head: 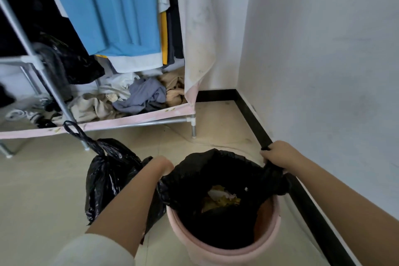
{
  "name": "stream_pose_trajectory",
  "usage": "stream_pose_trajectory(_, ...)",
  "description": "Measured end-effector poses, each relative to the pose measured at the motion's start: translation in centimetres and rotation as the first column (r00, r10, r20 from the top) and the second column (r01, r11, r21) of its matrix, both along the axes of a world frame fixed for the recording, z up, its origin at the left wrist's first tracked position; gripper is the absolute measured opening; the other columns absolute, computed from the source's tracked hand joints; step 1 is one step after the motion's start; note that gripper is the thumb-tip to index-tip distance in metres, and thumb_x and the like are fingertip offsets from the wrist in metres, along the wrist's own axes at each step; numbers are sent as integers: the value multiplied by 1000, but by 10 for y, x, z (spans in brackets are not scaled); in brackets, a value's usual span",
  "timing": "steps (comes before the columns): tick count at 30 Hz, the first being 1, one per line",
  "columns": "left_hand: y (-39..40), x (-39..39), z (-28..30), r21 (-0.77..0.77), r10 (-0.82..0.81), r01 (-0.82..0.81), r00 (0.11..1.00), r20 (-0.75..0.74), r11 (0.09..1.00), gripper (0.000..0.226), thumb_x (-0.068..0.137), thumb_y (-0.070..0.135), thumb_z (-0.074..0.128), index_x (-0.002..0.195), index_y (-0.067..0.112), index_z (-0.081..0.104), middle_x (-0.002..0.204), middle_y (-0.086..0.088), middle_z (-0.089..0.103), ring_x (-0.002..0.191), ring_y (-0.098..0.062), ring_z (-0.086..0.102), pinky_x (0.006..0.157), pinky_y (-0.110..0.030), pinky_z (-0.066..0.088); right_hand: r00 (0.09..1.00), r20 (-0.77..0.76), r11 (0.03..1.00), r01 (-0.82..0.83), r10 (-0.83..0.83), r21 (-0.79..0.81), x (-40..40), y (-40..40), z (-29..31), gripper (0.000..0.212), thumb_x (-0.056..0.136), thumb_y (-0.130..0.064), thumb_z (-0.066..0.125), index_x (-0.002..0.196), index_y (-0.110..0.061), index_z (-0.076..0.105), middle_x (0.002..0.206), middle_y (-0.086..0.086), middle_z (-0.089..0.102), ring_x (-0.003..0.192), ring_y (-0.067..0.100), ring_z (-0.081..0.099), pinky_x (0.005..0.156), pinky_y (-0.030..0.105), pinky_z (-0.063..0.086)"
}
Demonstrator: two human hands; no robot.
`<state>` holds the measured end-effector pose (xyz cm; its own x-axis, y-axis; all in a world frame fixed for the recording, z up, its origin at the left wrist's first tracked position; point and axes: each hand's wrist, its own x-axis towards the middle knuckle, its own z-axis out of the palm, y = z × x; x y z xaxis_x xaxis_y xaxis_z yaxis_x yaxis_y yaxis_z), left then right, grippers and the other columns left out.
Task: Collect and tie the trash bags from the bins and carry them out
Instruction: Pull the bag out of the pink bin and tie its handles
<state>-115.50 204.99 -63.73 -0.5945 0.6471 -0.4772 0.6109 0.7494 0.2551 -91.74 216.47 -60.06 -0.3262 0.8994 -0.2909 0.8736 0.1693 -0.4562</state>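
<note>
Your left hand (160, 165) and right hand (278, 154) pinched opposite edges of the black plastic liner (216, 170) in the round pink bin (226, 250); a tied black bag (108, 170) stood beside it.

2 bare forearms, left hand (160, 165), right hand (278, 154), perhaps cream sleeve (92, 250) pushed up left arm

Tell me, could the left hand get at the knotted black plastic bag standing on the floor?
Probably yes. The tied black plastic bag stands right beside the left hand with nothing between them, but that hand now grips the black liner in the pink bin and must let go first.
</note>
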Motion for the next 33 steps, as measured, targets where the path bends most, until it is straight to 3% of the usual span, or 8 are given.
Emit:
stream_pose_trajectory(4,5,3,11,396,143,-107,988,-62,912,25,94,2,38,110,1,57,119,-18,56,116,-32,51,93,-33,41,965,-252,993,-50,77,111,-8,3,16,32,95,-22,43,73,-6,61,66,4,51,81,31,57,67,29,51)
stream_pose_trajectory(11,23,24,68,803,-33,-542,824,566,248,30,81,-11,57,70,15,46,70,-6,47,62,-20,44,61,-25,38,850,-496,916,44,176,399,-31,-1,53,37,98,-17,35,101,8,62,96,23,60,92,32,56,61,31,27)
stream_pose_trajectory(15,20,5,118,740,83,-435,883,461,513,24,82,-7,55,90,12,43,82,-5,44,64,-19,40,53,-23,32,793,-529,855,20,301,518,-55,0,94,36,97,-17,37,100,10,61,94,25,61,93,37,56,60,32,24)
stream_pose_trajectory(19,-14,-24,161,549,221,-123,968,-117,827,35,88,10,52,57,14,36,69,-7,49,62,-22,48,55,-27,36,749,-443,754,-112,492,647,-100,-14,150,36,97,-17,37,102,9,61,91,19,57,86,29,53,55,29,23)
stream_pose_trajectory(23,-79,-57,203,558,431,-179,827,-361,810,23,91,5,46,109,-3,58,118,-19,60,112,-33,57,89,-36,47,647,-429,663,-160,630,731,-159,-51,204,35,98,-15,35,85,8,59,84,15,59,93,34,54,67,32,28)
stream_pose_trajectory(26,-125,-80,236,712,516,-368,856,9,598,17,91,6,46,91,-1,62,97,-16,63,90,-28,61,75,-27,52,566,-438,637,-213,698,740,-196,-97,233,34,98,-13,34,78,6,55,78,13,51,92,34,52,63,31,21)
stream_pose_trajectory(29,-169,-83,270,768,217,-637,760,613,60,34,90,2,40,57,9,45,52,-5,50,54,-14,47,55,-24,41,469,-462,601,-204,753,773,-224,-145,259,32,98,-11,35,94,13,56,102,25,58,103,35,53,69,34,24)
stream_pose_trajectory(33,-230,-81,303,626,-371,-752,653,660,-209,46,91,9,28,50,8,47,52,-7,65,52,-16,63,58,-24,46,338,-614,677,-104,713,729,-240,-193,299,34,98,-13,33,107,9,58,117,21,59,110,32,53,70,27,28)
